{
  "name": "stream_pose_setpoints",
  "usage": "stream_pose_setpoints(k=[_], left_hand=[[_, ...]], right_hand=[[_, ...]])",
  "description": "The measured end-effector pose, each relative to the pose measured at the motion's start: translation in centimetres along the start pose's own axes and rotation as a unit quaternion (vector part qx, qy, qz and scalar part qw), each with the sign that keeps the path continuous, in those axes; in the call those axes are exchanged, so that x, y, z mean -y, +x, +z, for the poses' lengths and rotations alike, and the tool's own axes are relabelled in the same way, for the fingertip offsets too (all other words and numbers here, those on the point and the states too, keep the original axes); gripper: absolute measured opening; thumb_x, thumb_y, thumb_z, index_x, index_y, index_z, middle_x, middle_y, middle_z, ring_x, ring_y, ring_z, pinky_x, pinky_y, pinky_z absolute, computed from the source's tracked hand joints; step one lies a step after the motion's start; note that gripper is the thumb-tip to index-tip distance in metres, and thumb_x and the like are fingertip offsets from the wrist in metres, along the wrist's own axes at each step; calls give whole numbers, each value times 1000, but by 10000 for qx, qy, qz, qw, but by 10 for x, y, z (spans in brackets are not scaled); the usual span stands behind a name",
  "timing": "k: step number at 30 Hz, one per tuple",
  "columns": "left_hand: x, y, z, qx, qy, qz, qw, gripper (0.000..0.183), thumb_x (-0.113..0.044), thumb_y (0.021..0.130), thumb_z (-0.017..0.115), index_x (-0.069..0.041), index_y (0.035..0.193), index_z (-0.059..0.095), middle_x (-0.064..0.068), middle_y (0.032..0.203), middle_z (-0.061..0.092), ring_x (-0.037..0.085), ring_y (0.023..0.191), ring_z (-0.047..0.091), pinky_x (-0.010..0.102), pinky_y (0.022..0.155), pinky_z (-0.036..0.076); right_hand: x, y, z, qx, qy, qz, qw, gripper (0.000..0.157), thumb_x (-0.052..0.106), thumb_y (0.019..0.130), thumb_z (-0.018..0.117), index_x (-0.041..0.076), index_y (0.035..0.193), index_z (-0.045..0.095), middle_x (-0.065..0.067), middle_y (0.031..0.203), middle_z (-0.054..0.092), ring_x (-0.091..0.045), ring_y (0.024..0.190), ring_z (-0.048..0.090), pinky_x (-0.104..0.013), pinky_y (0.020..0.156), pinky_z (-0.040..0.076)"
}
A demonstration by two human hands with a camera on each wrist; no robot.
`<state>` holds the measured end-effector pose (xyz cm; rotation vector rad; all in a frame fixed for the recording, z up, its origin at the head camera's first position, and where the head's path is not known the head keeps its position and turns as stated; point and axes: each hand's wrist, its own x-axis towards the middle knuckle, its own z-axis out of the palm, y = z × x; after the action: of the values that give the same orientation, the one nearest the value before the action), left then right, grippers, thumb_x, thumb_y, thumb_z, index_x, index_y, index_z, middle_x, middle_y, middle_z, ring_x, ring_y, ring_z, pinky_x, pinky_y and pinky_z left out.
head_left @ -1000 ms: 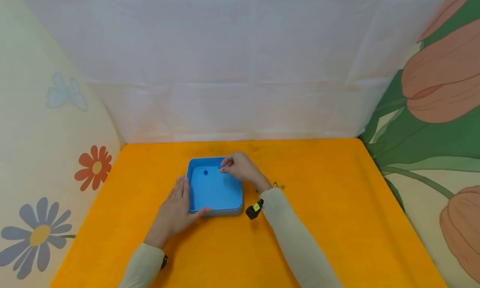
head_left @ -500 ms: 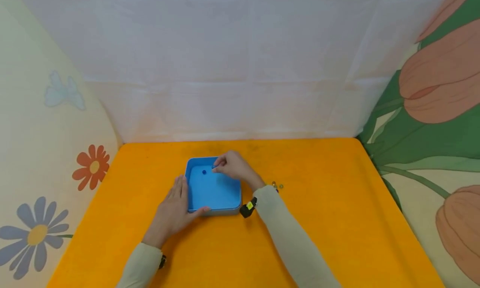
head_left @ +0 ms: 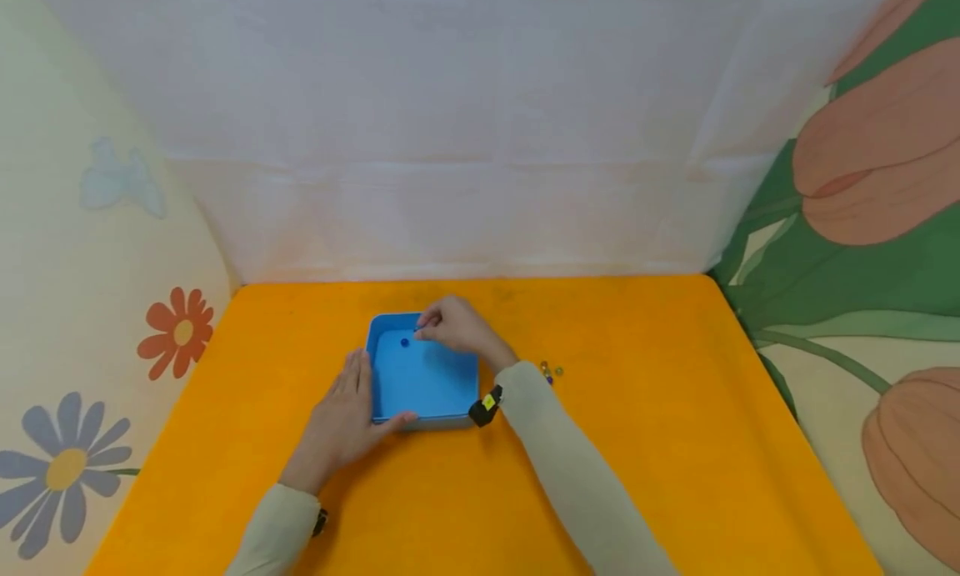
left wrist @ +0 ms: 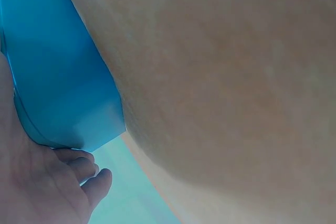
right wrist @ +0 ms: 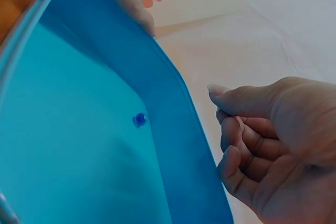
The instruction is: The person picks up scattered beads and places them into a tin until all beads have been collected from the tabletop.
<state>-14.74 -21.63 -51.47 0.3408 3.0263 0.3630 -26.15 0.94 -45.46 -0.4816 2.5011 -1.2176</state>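
A square blue box [head_left: 426, 384] with low walls stands open-topped at the middle of the table. My left hand [head_left: 341, 426] lies against its left wall with straight fingers, the thumb resting at the near rim; in the left wrist view, the left fingers [left wrist: 84, 169] show beyond the box's corner. Over the far part of the box, my right hand [head_left: 459, 326] pinches a small blue bead [head_left: 417, 329] between thumb and fingertips. The right wrist view hides that bead behind the thumb [right wrist: 244, 100]. Another round blue bead [right wrist: 140, 119] lies on the box floor, near a wall.
Several small coloured beads [head_left: 558, 371] lie on the orange table [head_left: 637, 409] to the right of the box, near the right sleeve. A white sheet [head_left: 450, 142] hangs behind the table. Flower-printed cloths stand at both sides.
My right hand has moved left over the box, carrying the pinched bead closer to the one on the floor. The loose beads at the right now show more fully. My left hand keeps its place.
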Motion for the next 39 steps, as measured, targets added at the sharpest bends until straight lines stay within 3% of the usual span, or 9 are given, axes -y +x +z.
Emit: stream_pose_setpoints(k=[6,15,28,33,39], left_hand=[[2,-1,-1,-51,57,9,10000,133,-89,87,50,10,164,6,33,173,12,55,156,28,67,116,43],[1,1,3,65,-23,28,10000,133,-89,87,49,11,164,5,33,173,9,54,158,24,67,120,38],[1,-1,-1,15,-14,-17,10000,133,-88,87,52,11,164,7,34,173,12,55,156,27,67,118,40],[0,-1,0,65,14,-21,10000,133,-89,87,50,11,164,7,33,173,11,54,158,25,67,120,38],[-1,-1,0,48,42,-8,10000,133,-89,87,50,11,164,8,34,173,12,54,157,25,67,120,38]], right_hand=[[0,10,2,21,-128,-88,9999,16,25,101,72,12,109,78,-2,100,74,-17,87,64,-26,76,55],[-3,20,7,67,-233,17,9997,15,22,100,73,10,108,78,-3,104,75,-16,90,64,-24,78,55],[-9,30,16,246,-626,50,9977,12,23,101,73,13,104,79,-2,104,77,-15,79,60,-22,67,48],[-9,31,17,242,-697,252,9970,11,23,100,73,14,104,79,-1,104,76,-16,83,62,-24,70,49],[-9,32,17,241,-740,107,9969,13,22,100,74,11,106,79,-3,106,76,-16,82,61,-24,70,49]])
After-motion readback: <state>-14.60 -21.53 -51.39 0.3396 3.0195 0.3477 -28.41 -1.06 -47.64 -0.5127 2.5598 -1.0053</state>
